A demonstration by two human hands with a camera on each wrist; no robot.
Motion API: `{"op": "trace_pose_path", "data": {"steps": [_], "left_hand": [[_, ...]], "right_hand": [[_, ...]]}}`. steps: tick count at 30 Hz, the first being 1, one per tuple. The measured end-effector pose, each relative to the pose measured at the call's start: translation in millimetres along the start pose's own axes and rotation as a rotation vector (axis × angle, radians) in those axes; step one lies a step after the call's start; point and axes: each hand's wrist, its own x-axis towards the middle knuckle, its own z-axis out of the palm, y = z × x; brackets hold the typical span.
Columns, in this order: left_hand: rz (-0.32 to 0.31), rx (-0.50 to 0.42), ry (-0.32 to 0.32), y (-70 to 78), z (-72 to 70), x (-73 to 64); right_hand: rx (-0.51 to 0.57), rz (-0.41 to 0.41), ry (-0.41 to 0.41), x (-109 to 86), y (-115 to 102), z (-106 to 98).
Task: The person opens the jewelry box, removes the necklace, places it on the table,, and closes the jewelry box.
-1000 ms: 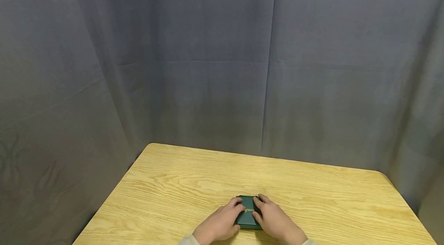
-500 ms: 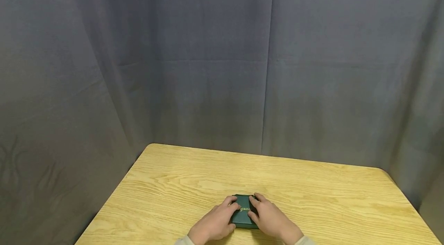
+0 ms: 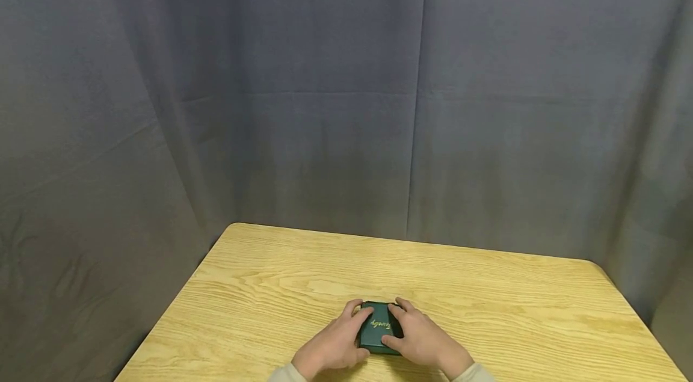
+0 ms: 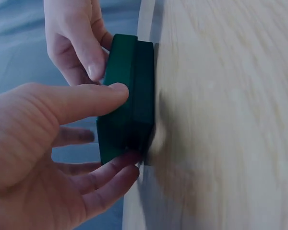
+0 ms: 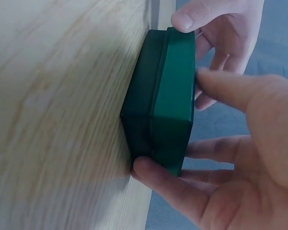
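A green jewelry box [image 3: 375, 336] with gold lettering on its lid sits on the wooden table near the front. My left hand [image 3: 334, 341] holds its left side; in the left wrist view the thumb lies on the near side of the lid [image 4: 116, 72] and lower fingers touch the box's side. From the right, my right hand [image 3: 426, 340] holds the other side. In the right wrist view its thumb is over the lid's top, and one finger touches the darker base [image 5: 139, 103]. The lid overhangs the base slightly all along. What lies inside is hidden.
The wood-grain table [image 3: 303, 268] spreads behind and to both sides of the box. Grey curtains [image 3: 325, 129] hang beyond its far edge and along the left and right.
The box and both hands sit slightly further left in the head view. My right thumb has slid toward the near side of the lid, and more of the lettering shows.
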Motion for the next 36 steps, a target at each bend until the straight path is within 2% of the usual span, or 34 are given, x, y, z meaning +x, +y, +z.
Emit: {"op": "trace_pose_path", "data": {"steps": [5,10,15,19,28,36], "left_hand": [[-0.035,-0.038,0.014,-5.7,0.0,3.5],[-0.057,-0.077,0.009,-9.9,-2.2,7.3],[-0.079,-0.147,-0.018,-13.5,-4.8,11.3],[-0.102,-0.188,-0.046,-15.5,-4.9,13.7],[-0.137,-0.226,-0.083,-14.7,-3.6,16.2],[-0.137,-0.171,-0.065,-8.6,-2.3,14.1]], "right_hand": [[0.009,0.001,-0.002,2.8,1,1],[-0.015,-0.038,-0.014,5.4,4,0],[-0.04,-0.08,-0.013,8.0,9,-2],[-0.04,-0.08,-0.03,9.7,11,-4],[-0.087,-0.06,-0.073,11.8,9,-4],[-0.123,-0.052,-0.066,12.8,9,-1]]}}
